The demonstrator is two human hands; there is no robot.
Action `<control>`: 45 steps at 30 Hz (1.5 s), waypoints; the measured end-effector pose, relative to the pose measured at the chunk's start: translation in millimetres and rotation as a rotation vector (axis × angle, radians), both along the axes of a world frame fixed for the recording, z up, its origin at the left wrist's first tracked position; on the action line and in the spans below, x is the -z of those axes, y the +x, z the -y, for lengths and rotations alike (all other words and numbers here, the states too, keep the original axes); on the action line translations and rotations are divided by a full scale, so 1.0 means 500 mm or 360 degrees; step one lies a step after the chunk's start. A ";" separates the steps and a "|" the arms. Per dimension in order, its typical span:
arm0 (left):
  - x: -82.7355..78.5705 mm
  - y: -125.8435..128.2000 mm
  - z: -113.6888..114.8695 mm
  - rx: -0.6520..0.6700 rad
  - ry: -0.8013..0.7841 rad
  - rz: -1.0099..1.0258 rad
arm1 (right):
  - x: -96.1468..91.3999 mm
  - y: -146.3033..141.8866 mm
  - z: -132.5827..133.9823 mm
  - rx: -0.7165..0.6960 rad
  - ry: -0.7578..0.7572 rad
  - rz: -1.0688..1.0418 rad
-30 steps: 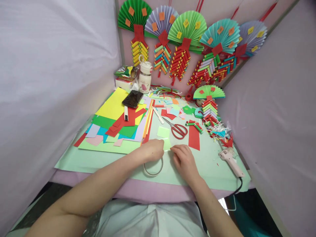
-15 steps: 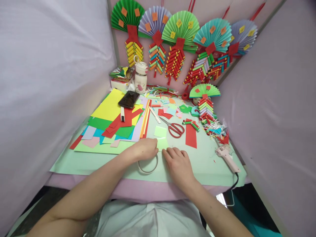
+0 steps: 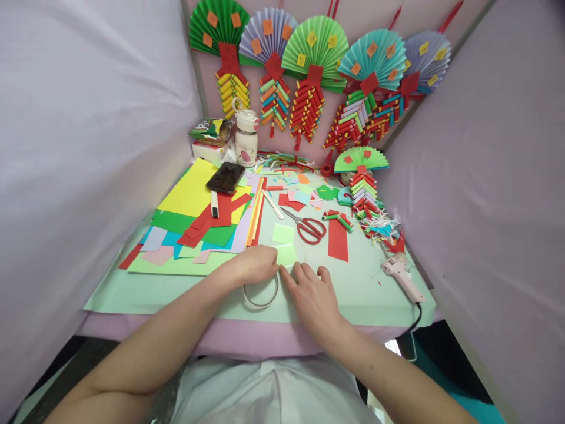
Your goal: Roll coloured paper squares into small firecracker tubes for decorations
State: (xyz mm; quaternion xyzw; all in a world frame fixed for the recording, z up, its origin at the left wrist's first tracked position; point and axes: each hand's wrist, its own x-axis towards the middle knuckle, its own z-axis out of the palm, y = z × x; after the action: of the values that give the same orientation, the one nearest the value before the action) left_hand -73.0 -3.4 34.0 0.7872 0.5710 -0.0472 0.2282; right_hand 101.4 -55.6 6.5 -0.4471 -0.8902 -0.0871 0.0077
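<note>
- Head view: near the desk's [image 3: 362, 306] front edge, a tape roll [image 3: 260, 305] is partly covered by the left hand [image 3: 260, 264], fingers curled; pinch cannot be told.
- Right hand [image 3: 313, 297]: fingers slightly spread.
- Fans [image 3: 315, 47] are hung, seemingly finished; green paper [image 3: 286, 255] is left loose.

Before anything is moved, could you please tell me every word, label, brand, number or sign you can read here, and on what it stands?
None can be read with certainty.
White bottle: printed marks, too small and blurred.
Green packet: printed marks, too blurred.
Yellow squares on the middle hanging fan: dark marks, too small.
</note>
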 end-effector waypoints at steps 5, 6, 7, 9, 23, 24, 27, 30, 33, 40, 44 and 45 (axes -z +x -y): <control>-0.005 0.001 0.000 -0.0014 -0.0024 0.0007 | -0.007 0.013 -0.018 -0.0050 -0.0044 -0.0089; -0.007 0.001 0.000 -0.0018 -0.0036 0.0016 | -0.010 0.019 -0.033 -0.0026 -0.0039 -0.0136; -0.009 0.002 0.000 -0.0023 -0.0049 0.0021 | -0.013 0.025 -0.053 0.0015 -0.0029 -0.0188; -0.013 0.003 0.000 -0.0036 -0.0075 0.0016 | -0.019 0.038 -0.105 0.0180 0.0014 -0.0299; -0.021 0.002 0.004 -0.0049 -0.0099 0.0057 | -0.038 0.077 -0.203 0.0587 -0.0261 -0.0173; -0.022 0.001 0.004 -0.0044 -0.0100 0.0064 | -0.041 0.090 -0.182 0.0589 -0.0250 -0.0158; -0.023 0.001 0.004 -0.0060 -0.0121 0.0089 | -0.045 0.129 -0.118 0.0577 -0.0205 -0.0195; -0.023 0.001 0.003 -0.0080 -0.0135 0.0110 | -0.038 0.159 -0.068 0.0467 -0.0345 -0.0338; -0.021 0.000 0.001 -0.0075 -0.0149 0.0116 | -0.025 0.178 -0.033 0.0246 -0.0405 -0.0464; -0.014 -0.003 -0.004 -0.0088 -0.0168 0.0132 | -0.020 0.172 -0.004 0.0141 -0.0320 -0.0487; -0.012 -0.003 -0.005 -0.0076 -0.0152 0.0134 | -0.021 0.154 -0.011 0.0132 -0.0291 -0.0490; -0.012 -0.003 -0.005 -0.0077 -0.0146 0.0134 | -0.021 0.151 -0.012 0.0131 -0.0299 -0.0490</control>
State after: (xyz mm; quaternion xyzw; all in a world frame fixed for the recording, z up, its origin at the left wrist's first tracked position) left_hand -74.4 -0.8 39.8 0.7632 0.5770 -0.0345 0.2889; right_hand 176.7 -49.4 16.9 -0.4899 -0.8637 0.0655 0.0985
